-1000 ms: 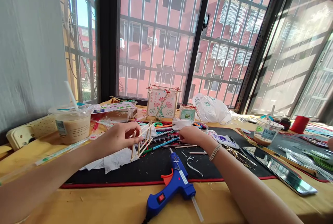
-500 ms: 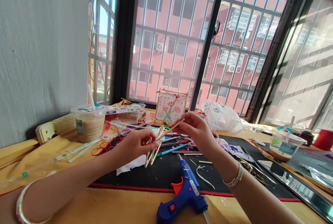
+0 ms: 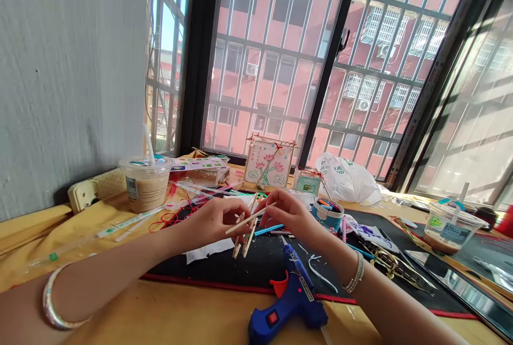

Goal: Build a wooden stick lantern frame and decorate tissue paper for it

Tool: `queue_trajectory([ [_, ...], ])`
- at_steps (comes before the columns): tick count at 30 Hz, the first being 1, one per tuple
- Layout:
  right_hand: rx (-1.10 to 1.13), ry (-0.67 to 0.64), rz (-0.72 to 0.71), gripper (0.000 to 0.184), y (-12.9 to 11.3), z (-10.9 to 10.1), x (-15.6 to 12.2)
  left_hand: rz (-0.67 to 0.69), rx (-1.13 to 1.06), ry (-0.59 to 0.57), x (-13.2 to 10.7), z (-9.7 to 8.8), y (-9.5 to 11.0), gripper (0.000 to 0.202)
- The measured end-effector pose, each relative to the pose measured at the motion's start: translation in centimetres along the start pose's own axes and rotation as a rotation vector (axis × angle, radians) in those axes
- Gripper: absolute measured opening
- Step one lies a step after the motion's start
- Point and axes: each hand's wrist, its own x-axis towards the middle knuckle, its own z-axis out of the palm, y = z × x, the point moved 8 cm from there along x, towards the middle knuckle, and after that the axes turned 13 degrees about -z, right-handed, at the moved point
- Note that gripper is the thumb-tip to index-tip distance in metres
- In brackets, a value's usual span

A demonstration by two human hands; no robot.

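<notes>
Small pale wooden stick frame, tilted upright, one long stick angled across its top

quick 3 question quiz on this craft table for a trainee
1. True or false: the right hand is holding the blue hot glue gun.
2. Which arm wears the silver bangle: a) left, b) right?
3. What fills the round blue tub beyond the right hand?

Key: 1 false; 2 a; 3 coloured pens.
</notes>
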Motion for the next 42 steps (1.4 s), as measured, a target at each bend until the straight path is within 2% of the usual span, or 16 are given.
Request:
queue_trajectory([
  [5,-0.09,0.02,-0.028,0.031,-0.2,-0.6,0.1,0.025,0.083,-0.059,-0.4,-0.6,0.1,0.035],
  [9,-0.146,-0.015,-0.058,0.027,-0.6,-1.0,0.0,0.067,0.063,-0.149,-1.1,-0.5,0.4,0.037],
  [12,-0.214,-0.07,-0.109,0.02,-1.3,-0.8,-0.1,0.153,0.158,-0.072,-1.6,-0.8,0.7,0.032],
  [15,-0.262,-0.111,-0.133,0.015,-2.1,-0.1,-0.3,0.137,0.127,0.001,-1.8,-1.1,0.6,0.027],
  [18,-0.264,-0.132,-0.135,0.014,-2.6,0.9,-0.5,0.079,0.031,-0.035,-1.8,-0.6,0.4,0.029],
  [22,-0.118,-0.11,-0.079,0.02,-2.3,1.9,-0.8,0.052,0.039,-0.051,-1.9,-0.4,0.5,0.028],
  [26,-0.028,-0.061,-0.008,0.025,-1.3,1.8,-0.8,0.07,0.063,-0.057,-2.1,-0.7,0.6,0.028],
  [34,-0.169,-0.063,0.002,0.017,-1.4,1.4,-0.7,0.125,0.281,0.012,-2.8,-1.0,1.5,0.034],
  [38,-0.151,-0.068,0.007,0.022,-1.2,1.1,-0.5,0.1,0.298,-0.013,-3.1,-0.9,1.8,0.037],
  [42,-0.212,-0.081,0.032,0.018,-1.4,0.8,-0.4,0.085,0.365,0.046,-3.3,-1.3,1.7,0.036],
])
